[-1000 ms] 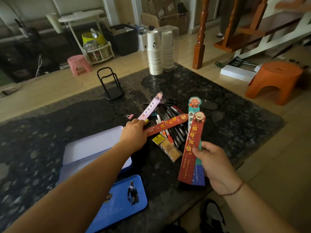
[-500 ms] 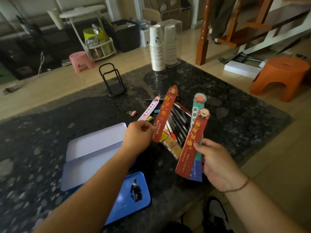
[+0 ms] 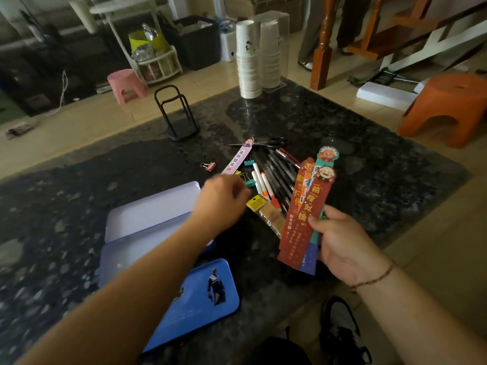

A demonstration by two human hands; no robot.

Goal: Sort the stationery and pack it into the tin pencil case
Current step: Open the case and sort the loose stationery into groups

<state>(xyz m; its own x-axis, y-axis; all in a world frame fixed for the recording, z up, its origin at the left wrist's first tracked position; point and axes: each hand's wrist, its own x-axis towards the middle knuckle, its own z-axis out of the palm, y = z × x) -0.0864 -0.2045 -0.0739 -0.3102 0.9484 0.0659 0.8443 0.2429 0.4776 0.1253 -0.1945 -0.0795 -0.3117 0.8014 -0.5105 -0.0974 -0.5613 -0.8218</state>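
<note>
gathering the bookmarks before they go in the tin

head view: the right hand (image 3: 345, 243) pinches a fan of bookmarks (image 3: 305, 219) upright over the table edge. the left hand (image 3: 221, 198) hovers, blurred, near the purple bookmark (image 3: 237, 160); whether it holds anything i cannot tell. the open tin pencil case (image 3: 147, 222) lies under the left forearm, beside its blue lid (image 3: 195, 299). best to lift the purple strip by its near end, clear of the binder clips (image 3: 247, 177) and pens (image 3: 276, 177), then square the stack.

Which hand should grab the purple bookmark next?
Probably the left hand. It holds nothing and hovers right beside the purple bookmark on the table. The right hand is busy gripping the stack of bookmarks and sits farther away.
</note>
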